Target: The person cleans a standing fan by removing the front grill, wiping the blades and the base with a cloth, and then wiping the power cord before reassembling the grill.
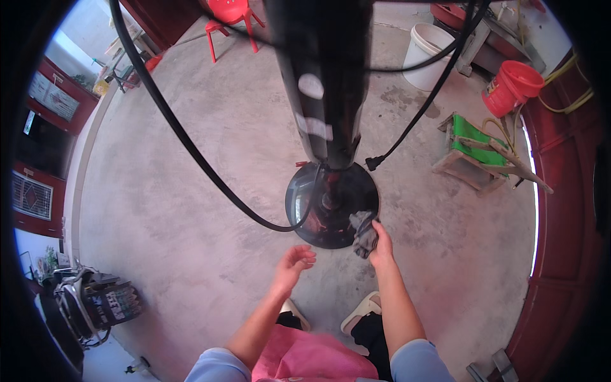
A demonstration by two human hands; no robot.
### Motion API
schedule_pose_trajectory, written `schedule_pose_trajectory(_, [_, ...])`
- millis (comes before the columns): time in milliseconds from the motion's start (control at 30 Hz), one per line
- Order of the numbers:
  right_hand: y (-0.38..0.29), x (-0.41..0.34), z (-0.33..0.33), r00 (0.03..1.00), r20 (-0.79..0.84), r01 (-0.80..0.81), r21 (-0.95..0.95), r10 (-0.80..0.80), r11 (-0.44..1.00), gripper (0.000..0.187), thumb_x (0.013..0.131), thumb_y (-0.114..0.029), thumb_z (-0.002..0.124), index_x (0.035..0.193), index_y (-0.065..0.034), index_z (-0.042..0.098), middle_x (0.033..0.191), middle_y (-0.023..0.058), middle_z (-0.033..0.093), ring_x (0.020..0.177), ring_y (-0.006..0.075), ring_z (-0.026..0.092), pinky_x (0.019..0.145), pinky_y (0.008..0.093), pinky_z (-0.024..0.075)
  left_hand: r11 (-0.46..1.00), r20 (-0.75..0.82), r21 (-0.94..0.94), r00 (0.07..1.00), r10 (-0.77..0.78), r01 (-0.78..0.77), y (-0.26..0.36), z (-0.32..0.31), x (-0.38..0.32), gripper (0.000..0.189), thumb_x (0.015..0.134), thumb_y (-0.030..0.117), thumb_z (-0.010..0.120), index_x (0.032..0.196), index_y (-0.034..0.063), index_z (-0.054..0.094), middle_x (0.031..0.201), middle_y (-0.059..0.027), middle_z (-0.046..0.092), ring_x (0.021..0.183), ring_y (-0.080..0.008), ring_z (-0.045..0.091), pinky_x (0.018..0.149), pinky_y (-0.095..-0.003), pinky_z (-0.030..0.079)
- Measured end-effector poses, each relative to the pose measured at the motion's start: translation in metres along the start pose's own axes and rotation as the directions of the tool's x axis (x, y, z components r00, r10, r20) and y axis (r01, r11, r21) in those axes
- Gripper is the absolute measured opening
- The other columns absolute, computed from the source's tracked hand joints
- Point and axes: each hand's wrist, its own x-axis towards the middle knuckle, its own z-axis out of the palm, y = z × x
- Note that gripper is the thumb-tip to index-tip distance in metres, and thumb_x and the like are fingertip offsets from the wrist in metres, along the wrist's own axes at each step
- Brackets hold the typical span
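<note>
My right hand (382,246) grips a crumpled grey cloth (365,237), which overlaps the near right edge of a round, glossy black base (329,229) from this view. From that base rises the tall black column (334,105) of a floor-standing appliance, its top out of frame. My left hand (295,265) is empty, fingers loosely curled and apart, just short of the base. A thick black cable (191,148) loops down on the left to the base. On the right a cord hangs with its black plug (373,163) near the base.
On the right are a wooden folding chair with green fabric (477,138), a red bucket (513,88) and a white bucket (427,57). A red plastic chair (231,24) stands at the back. A scooter or motorbike (90,301) is at lower left. My slippers (360,310) rest on the concrete floor (191,267).
</note>
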Motion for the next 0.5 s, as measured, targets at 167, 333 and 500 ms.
schedule_pose_trajectory(167, [0.007, 0.099, -0.012, 0.926, -0.075, 0.325, -0.336, -0.370, 0.884, 0.026, 0.081, -0.021, 0.057, 0.100, -0.0022, 0.058, 0.091, 0.0098, 0.062, 0.080, 0.0229, 0.060, 0.072, 0.0342, 0.0482, 0.986, 0.048, 0.087, 0.990, 0.135, -0.139, -0.029, -0.047, 0.068, 0.030, 0.085, -0.001, 0.048, 0.115, -0.0006, 0.048, 0.101, -0.0100, 0.060, 0.091, -0.0178, 0.058, 0.082, -0.0300, 0.046])
schedule_pose_trajectory(333, [0.058, 0.180, -0.056, 0.652, 0.204, 0.281, -0.959, -0.731, -0.018, 0.038, 0.076, -0.021, 0.059, 0.109, -0.0004, 0.054, 0.109, 0.0164, 0.056, 0.101, 0.0294, 0.053, 0.087, 0.0360, 0.0411, 0.962, 0.093, 0.186, 0.979, 0.183, -0.198, -0.044, -0.057, 0.109, 0.031, 0.085, -0.002, 0.051, 0.115, 0.0002, 0.047, 0.100, -0.0079, 0.059, 0.092, -0.0155, 0.057, 0.083, -0.0285, 0.045])
schedule_pose_trajectory(500, [0.151, 0.164, -0.088, 0.689, 0.540, 0.285, -0.815, -0.482, -0.505, 0.059, 0.077, -0.023, 0.061, 0.130, -0.0087, 0.040, 0.137, 0.0150, 0.034, 0.128, 0.0302, 0.030, 0.106, 0.0449, 0.0227, 0.919, 0.074, 0.274, 0.959, 0.273, -0.283, -0.034, -0.046, 0.134, 0.045, 0.083, 0.004, 0.057, 0.125, 0.0024, 0.039, 0.119, -0.0128, 0.049, 0.102, -0.0182, 0.053, 0.086, -0.0305, 0.044])
